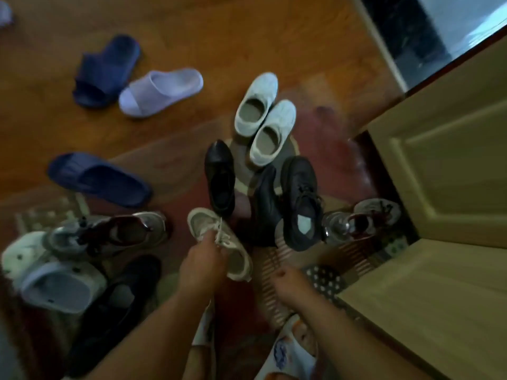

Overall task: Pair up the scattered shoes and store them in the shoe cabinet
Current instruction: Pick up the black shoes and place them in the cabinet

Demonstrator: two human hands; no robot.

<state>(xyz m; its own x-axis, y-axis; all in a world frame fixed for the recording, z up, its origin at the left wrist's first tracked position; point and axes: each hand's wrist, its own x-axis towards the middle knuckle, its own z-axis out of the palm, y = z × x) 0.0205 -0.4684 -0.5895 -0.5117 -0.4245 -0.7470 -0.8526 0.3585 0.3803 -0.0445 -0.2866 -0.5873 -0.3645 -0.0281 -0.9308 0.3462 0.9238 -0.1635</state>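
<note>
My left hand (201, 263) grips a beige lace-up sneaker (238, 259) by its laces and tongue, low over the rug. My right hand (288, 282) hangs beside it with loosely curled fingers, holding nothing. Ahead stand a pair of white slip-on shoes (263, 119), a black leather shoe (220, 176), a second black leather shoe (267, 207) and a black sneaker (300, 201). One grey and maroon sneaker (129, 233) lies left, its match (365, 219) right by the cabinet. Two navy slides (105, 69) (98, 179) and a lilac slide (162, 90) lie apart on the floor.
The light wooden shoe cabinet (444, 171) fills the right side, its panelled door close to the shoes. At the lower left sit a pale clog (59, 287) and a dark shoe (118, 305). A patterned rug (337, 124) covers the wooden floor (219, 31).
</note>
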